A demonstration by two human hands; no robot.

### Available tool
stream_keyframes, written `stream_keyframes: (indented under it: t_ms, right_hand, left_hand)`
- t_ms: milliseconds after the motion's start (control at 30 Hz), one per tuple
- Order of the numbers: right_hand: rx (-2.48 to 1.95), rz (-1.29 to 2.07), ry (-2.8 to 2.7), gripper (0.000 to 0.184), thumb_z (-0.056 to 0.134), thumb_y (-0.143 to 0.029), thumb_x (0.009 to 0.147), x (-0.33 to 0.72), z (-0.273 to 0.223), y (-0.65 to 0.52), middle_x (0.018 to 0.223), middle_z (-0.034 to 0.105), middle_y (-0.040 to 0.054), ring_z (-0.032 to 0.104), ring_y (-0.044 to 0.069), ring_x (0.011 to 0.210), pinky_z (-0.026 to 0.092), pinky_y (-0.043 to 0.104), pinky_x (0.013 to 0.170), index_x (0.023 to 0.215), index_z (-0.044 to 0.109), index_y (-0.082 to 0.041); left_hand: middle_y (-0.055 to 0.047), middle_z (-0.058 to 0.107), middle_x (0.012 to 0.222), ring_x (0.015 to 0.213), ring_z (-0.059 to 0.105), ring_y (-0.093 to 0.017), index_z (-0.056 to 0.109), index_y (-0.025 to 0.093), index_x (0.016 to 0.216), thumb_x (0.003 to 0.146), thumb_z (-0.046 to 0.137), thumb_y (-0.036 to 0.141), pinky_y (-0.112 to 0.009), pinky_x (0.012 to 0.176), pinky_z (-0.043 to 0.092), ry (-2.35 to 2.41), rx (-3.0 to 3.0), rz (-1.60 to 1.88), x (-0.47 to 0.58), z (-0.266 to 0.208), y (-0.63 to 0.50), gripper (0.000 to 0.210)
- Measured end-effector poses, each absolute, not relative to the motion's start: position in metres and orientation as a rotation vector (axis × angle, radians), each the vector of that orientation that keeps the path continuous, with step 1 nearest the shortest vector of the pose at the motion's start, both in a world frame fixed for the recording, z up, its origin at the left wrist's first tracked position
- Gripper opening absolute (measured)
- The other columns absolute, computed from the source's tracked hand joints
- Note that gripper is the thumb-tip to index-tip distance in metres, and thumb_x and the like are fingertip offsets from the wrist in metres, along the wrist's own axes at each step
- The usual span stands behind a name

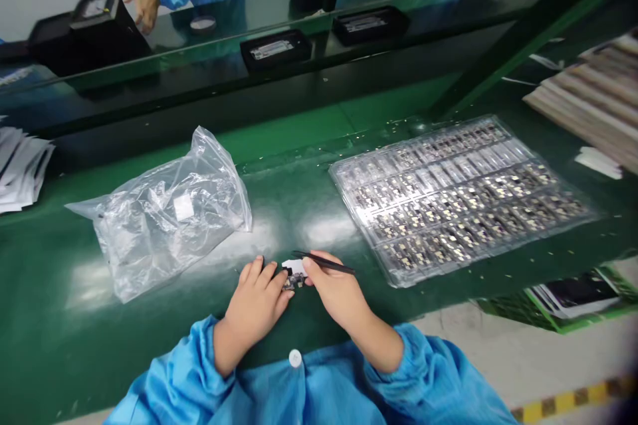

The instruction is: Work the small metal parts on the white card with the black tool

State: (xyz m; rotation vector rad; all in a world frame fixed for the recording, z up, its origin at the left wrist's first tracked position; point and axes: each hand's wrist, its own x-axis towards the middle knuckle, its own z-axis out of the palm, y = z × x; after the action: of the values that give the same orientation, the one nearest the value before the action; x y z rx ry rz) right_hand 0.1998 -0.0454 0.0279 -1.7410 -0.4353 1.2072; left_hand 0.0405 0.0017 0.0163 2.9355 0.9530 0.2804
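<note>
A small circuit board point(294, 281) with a white piece point(293, 267) at its upper side is between my two hands at the front of the green table. My left hand point(255, 302) holds the board's left end between thumb and forefinger, its other fingers stretched over the table. Black tweezers point(329, 263) are gripped in my right hand point(339, 292), their tips pointing left above the white piece. The right fingertips are close to the board's right end; whether they touch it is hard to tell. To the right lies a clear plastic tray point(386, 265) with rows of similar small boards.
A clear plastic bag point(164, 226) lies left of my hands. Black trays point(276, 50) stand on the raised shelf point(199, 66) across the back. Stacked sheets point(593, 99) are at the right, papers point(20, 169) at the left. Beyond the shelf, a co-worker's hand point(144, 8) shows.
</note>
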Motion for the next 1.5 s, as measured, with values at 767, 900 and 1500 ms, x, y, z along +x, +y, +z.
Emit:
stream_keyframes:
  t_ms: [767,900,1500]
  right_hand:
    - [-1.943,0.929,-0.890,0.029,0.047,-0.043,0.081,0.203,0.024,-0.057,0.074,0.066,0.0055,0.063,0.020,0.066,0.049,0.029,0.062,0.083,0.062,-0.018]
    - [-1.908,0.925,-0.942,0.028,0.046,-0.041,0.082,0.203,0.024,-0.059,0.069,0.065,0.0042,0.062,0.018,0.061,0.049,0.027,0.059,0.078,0.061,-0.018]
    - [-1.844,0.631,-1.182,0.018,0.050,-0.031,0.081,0.200,0.013,-0.067,0.075,0.064,0.0052,0.061,0.018,0.071,0.050,0.029,0.067,0.077,0.062,-0.018]
  left_hand:
    - [-0.011,0.065,0.097,0.102,0.054,-0.027,0.062,0.010,0.096,0.081,0.047,0.029,-0.039,0.088,0.043,1.050,2.865,0.391,0.042,0.019,0.004,0.028]
    - [-0.009,0.065,0.097,0.100,0.054,-0.029,0.062,0.014,0.099,0.081,0.048,0.029,-0.041,0.083,0.044,1.175,2.887,0.348,0.051,0.020,0.006,0.028]
    - [-0.008,0.063,0.101,0.101,0.055,-0.025,0.065,0.024,0.092,0.077,0.053,0.028,-0.042,0.092,0.041,0.996,2.939,0.389,0.057,0.015,-0.009,0.019]
